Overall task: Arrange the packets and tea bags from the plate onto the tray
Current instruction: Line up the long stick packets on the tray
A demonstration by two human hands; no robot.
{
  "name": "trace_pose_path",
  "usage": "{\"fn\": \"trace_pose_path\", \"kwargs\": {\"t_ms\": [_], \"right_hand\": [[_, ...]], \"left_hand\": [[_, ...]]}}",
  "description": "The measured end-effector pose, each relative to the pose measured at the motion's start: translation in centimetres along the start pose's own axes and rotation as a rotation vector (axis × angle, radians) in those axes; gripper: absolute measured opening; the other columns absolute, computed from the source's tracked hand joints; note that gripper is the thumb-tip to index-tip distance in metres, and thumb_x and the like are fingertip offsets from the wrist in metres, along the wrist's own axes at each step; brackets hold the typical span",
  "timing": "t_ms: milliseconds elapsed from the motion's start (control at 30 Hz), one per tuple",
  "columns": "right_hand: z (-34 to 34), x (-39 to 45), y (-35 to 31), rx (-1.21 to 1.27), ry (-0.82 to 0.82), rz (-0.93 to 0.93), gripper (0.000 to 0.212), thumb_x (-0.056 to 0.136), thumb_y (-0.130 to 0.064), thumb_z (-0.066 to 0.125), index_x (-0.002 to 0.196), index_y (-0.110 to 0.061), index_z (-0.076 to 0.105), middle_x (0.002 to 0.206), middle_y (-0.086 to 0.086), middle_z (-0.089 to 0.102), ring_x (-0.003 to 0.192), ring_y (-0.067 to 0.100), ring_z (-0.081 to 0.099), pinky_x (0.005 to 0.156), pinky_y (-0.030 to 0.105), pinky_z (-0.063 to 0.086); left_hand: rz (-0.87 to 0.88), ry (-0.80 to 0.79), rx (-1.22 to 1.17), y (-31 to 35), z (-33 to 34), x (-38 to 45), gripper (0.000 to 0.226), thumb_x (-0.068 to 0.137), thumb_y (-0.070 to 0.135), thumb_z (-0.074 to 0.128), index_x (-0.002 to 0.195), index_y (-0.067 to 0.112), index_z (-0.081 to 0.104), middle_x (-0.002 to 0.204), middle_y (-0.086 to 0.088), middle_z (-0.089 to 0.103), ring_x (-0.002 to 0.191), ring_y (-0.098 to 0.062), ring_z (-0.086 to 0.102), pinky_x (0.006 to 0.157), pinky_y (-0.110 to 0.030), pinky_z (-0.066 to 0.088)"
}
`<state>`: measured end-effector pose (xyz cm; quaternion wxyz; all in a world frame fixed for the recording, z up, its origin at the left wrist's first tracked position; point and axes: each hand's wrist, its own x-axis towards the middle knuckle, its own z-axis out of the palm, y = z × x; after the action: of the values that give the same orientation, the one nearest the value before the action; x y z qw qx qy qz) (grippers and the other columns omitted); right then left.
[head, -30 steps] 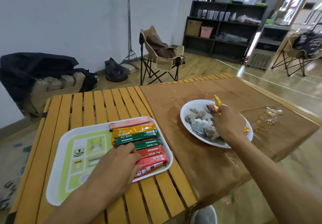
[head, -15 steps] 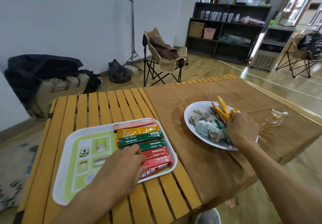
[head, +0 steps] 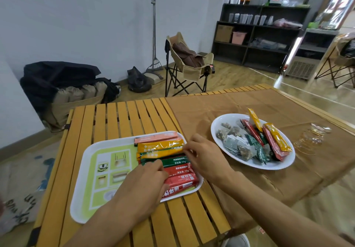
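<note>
Head view looks down on a slatted wooden table point(head: 119, 116) with a brown cloth point(head: 240, 104) over its right half. On the bare slats sits a white tray point(head: 84, 171), and along its right side a neat stack of long packets point(head: 163, 156) lies side by side: pink at the far end, then yellow, green and red nearer the person. They lie parallel, presumably so more can be added in order. On the cloth, well apart from the tray, stands a white plate point(head: 217, 131) with a loose heap of tea bags point(head: 236, 143) on its left and more coloured packets on its right, none of them touched by a hand.

Both hands are at the tray. The left hand point(head: 146, 185) rests on the red and green packets with its fingers laid fairly flat, apparently steadying the row. The right hand point(head: 203, 156) has its fingers curled at the right ends of the yellow and green packets, seemingly pinching one to settle it into line; which packet, I cannot tell.
</note>
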<state>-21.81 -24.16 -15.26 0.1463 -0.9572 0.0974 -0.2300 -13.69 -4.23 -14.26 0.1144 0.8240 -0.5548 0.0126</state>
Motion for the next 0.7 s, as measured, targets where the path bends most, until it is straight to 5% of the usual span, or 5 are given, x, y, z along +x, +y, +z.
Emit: {"fn": "trace_pose_path", "kwargs": {"t_ms": [167,367,700], "right_hand": [[0.9,-0.9,0.4,-0.025,-0.057,0.022,0.028,0.096,-0.041,0.058,0.116,-0.023,0.068,0.109,-0.009,0.059,0.092,0.006,0.06,0.075,0.02,0.049],[1.0,-1.3,0.6,-0.051,-0.115,-0.01,0.034,0.098,-0.047,0.052,0.122,-0.027,0.066,0.116,-0.008,0.058,0.101,0.006,0.057,0.082,0.022,0.051],[0.4,-1.2,1.0,-0.036,-0.114,0.049,0.028,0.097,-0.042,0.053,0.107,-0.023,0.071,0.103,-0.009,0.061,0.091,0.006,0.058,0.075,0.024,0.05]], "left_hand": [[-0.025,0.063,-0.028,-0.5,-0.5,0.2,0.041,0.098,0.05,0.037,0.132,0.032,0.049,0.124,0.012,0.046,0.11,-0.006,0.046,0.092,-0.019,0.042],[-0.116,0.08,0.071,-1.5,0.1,0.9,0.049,0.099,0.05,0.034,0.142,0.027,0.035,0.147,0.007,0.035,0.131,-0.01,0.032,0.108,-0.029,0.028],[-0.102,0.041,0.138,-1.9,1.1,0.9,0.051,0.096,0.058,0.029,0.136,0.029,0.04,0.139,0.011,0.042,0.125,-0.007,0.036,0.104,-0.027,0.029]]}}
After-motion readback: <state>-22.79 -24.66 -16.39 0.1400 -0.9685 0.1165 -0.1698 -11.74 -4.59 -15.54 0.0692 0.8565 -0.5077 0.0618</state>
